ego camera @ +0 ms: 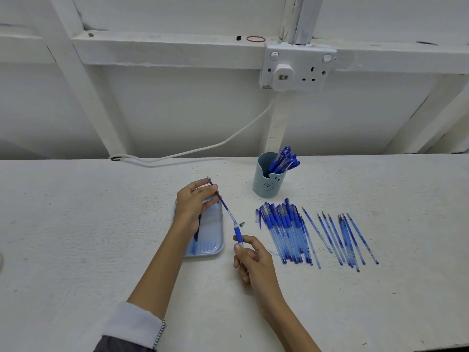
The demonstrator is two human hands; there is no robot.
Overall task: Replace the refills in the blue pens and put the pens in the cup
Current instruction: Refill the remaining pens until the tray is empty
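Diagonally, refill [220,196] tip up-left in clenched left hand [194,201], pen barrel [238,233] down-right in right hand's [253,262] grip.

Even, diffuse light is filling the scene, washing the white table [101,224] and wall [177,110] into a pale, slightly bluish tone. Shadows are staying faint and soft, pooling just under the forearms and beside the cup [269,179]. No harsh glare is showing. The wide-angle lens is bowing the wall beams [165,50] toward the edges, and fine detail is looking slightly soft throughout.
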